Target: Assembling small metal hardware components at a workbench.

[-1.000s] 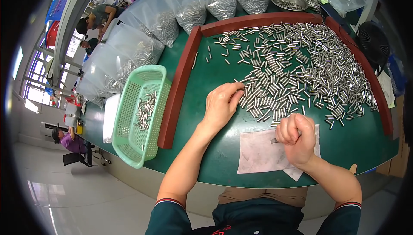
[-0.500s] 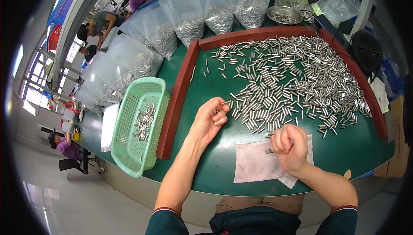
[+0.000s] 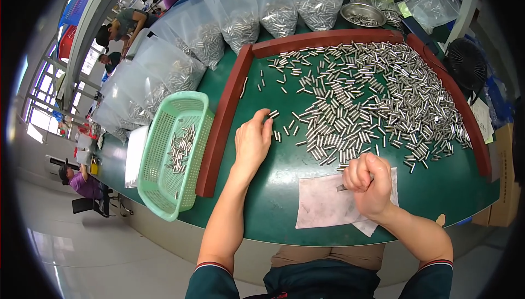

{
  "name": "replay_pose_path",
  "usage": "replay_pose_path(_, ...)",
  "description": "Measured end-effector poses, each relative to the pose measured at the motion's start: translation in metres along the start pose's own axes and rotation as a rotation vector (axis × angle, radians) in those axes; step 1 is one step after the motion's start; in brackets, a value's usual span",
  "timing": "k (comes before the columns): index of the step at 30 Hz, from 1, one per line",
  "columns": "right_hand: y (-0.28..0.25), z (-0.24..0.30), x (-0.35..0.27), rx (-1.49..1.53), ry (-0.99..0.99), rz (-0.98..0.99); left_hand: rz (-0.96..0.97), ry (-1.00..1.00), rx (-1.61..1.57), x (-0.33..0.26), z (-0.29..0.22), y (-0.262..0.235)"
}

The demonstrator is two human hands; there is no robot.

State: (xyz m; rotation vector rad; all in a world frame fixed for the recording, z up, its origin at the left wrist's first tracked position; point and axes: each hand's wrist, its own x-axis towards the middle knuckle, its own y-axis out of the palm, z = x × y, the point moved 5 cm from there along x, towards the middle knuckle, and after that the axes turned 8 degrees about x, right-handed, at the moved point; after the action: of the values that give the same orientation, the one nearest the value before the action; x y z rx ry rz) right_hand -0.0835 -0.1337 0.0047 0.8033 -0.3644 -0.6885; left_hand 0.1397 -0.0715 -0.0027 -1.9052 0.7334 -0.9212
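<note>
My left hand (image 3: 252, 141) is over the green tabletop at the left edge of a wide spread of short, shiny metal pins (image 3: 350, 102). Its thumb and forefinger close at a couple of pins (image 3: 274, 114); a few loose ones lie just right of the fingers. My right hand (image 3: 372, 185) is a fist above a stained, pale cloth (image 3: 322, 203) near the front edge. A small grey piece (image 3: 342, 188) pokes out below its fingers; what the fist holds is mostly hidden.
Dark red rails (image 3: 224, 129) border the pins left, back and right. Left of them stands a green plastic basket (image 3: 143, 184) with some pins. Behind are clear bags (image 3: 281, 17) of pins, a metal bowl (image 3: 343, 12) and a black fan (image 3: 466, 64). Other people work at far left.
My left hand has moved left and slightly away from me, its back now turned up. Several pins lie apart where its fingertips were. The right fist has stayed almost in place.
</note>
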Motion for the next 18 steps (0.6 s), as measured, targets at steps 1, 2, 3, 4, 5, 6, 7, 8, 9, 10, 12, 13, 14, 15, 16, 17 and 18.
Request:
replay_pose_path(1,0.0,0.001,0.0,-0.01,-0.003,0.004,-0.011,-0.007,0.024,0.002,-0.002,0.002)
replay_pose_path(2,0.0,0.002,-0.001,-0.008,-0.006,0.006,0.007,-0.007,0.024,0.003,-0.004,0.003)
replay_pose_path(3,0.001,0.001,-0.001,-0.005,-0.004,0.01,0.041,-0.001,0.002,0.003,-0.007,0.004)
replay_pose_path(4,-0.001,0.001,-0.001,-0.001,-0.009,0.003,0.077,0.007,-0.025,0.003,-0.01,0.006)
replay_pose_path(5,-0.003,0.001,0.0,0.003,-0.015,-0.003,0.089,0.036,-0.053,0.001,-0.013,0.008)
replay_pose_path(6,-0.003,0.001,0.0,0.0,-0.016,0.0,0.097,0.06,-0.05,-0.001,-0.016,0.01)
replay_pose_path(7,-0.003,0.001,0.0,0.0,-0.016,-0.002,0.106,0.084,-0.046,-0.003,-0.018,0.01)
replay_pose_path(8,-0.003,0.0,0.0,0.001,-0.008,-0.003,0.152,0.071,-0.075,-0.003,-0.018,0.009)
replay_pose_path(9,-0.003,-0.001,0.001,0.003,0.0,-0.003,0.154,0.072,-0.076,-0.004,-0.019,0.007)
replay_pose_path(10,-0.003,-0.001,0.001,0.004,0.003,-0.003,0.16,0.064,-0.132,-0.005,-0.02,0.005)
replay_pose_path(12,-0.003,-0.001,0.0,0.015,0.001,-0.007,0.187,0.023,-0.193,-0.006,-0.019,-0.003)
replay_pose_path(13,-0.003,-0.001,0.0,0.015,0.003,-0.009,0.208,-0.01,-0.201,-0.005,-0.016,-0.006)
replay_pose_path(14,-0.003,0.0,0.0,0.015,0.0,-0.012,0.227,0.046,-0.221,-0.005,-0.011,-0.006)
replay_pose_path(15,-0.004,0.0,0.0,0.015,-0.005,-0.016,0.229,0.045,-0.222,-0.006,-0.013,-0.006)
replay_pose_path(16,-0.004,0.0,0.0,0.018,-0.001,-0.017,0.268,0.066,-0.137,-0.01,-0.016,-0.007)
replay_pose_path(17,-0.004,0.0,0.001,0.016,0.0,-0.012,0.307,0.087,-0.052,-0.012,-0.019,-0.006)
replay_pose_path(18,-0.003,-0.001,0.001,0.012,0.0,-0.006,0.253,0.156,-0.057,-0.013,-0.021,-0.004)
